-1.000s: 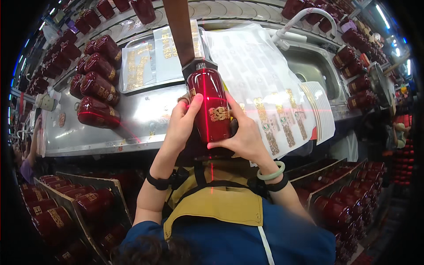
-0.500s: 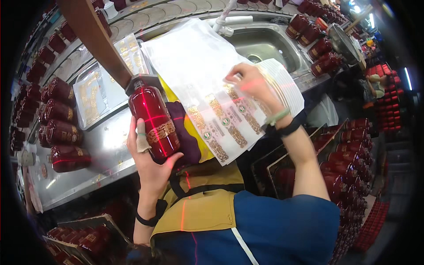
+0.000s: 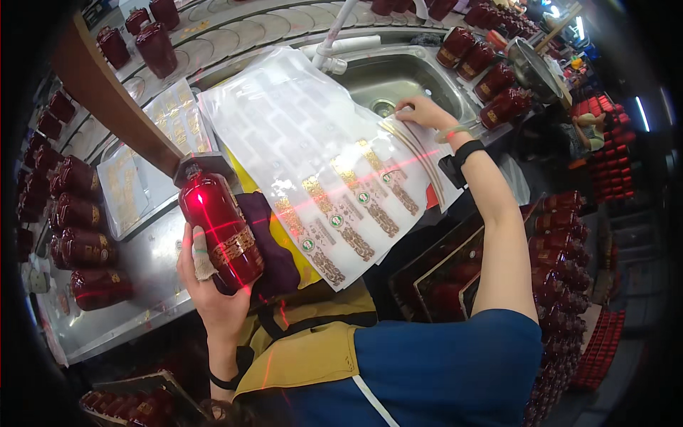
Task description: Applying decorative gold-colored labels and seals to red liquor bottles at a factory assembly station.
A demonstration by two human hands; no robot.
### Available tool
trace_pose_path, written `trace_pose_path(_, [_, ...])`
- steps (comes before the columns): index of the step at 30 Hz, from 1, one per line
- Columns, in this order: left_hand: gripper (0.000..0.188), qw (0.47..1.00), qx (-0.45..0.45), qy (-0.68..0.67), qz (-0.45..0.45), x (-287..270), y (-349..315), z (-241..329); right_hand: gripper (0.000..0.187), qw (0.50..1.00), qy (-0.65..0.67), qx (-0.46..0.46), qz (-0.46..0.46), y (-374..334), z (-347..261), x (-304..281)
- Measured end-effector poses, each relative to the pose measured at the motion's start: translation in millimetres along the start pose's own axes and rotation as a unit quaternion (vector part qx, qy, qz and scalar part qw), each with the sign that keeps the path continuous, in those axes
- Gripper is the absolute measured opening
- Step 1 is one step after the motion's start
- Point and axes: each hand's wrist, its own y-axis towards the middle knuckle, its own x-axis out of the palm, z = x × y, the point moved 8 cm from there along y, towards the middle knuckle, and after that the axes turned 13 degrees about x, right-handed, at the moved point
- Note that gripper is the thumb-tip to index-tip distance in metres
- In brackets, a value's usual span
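Note:
A glossy dark red bottle with a gold ornate band lies tilted, its neck end against a bracket at the end of a brown bar. My left hand cups its lower end, fingers along one side and thumb at the base; one finger wears a cloth cover. Red laser lines cross the bottle. Beside it lies a stack of white sheets bearing gold and brown decal strips. At the stack's far right corner, by the sink, my right hand has its fingers pinched together; what they hold, if anything, is hidden.
A steel sink with a white faucet adjoins the sheets. A tray of gold decals sits left of the bar. More red bottles stand at left, on the conveyor, by the sink and in racks. Purple cloth lies under the bottle.
My right hand has moved from above the decal strips to the stack's far right corner by the sink. My left hand still holds the bottle; the whole view has shifted.

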Motion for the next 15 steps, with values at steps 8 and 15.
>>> trace_pose_path(8, [0.100,1.000,0.004,-0.019,0.017,-1,1,-1,0.023,0.975,0.080,0.050,0.202,-10,-2,-22])
trace_pose_path(15, [0.100,0.997,0.016,-0.061,0.034,-2,-8,-14,0.026,0.962,0.146,0.014,0.232,-71,-116,-37])
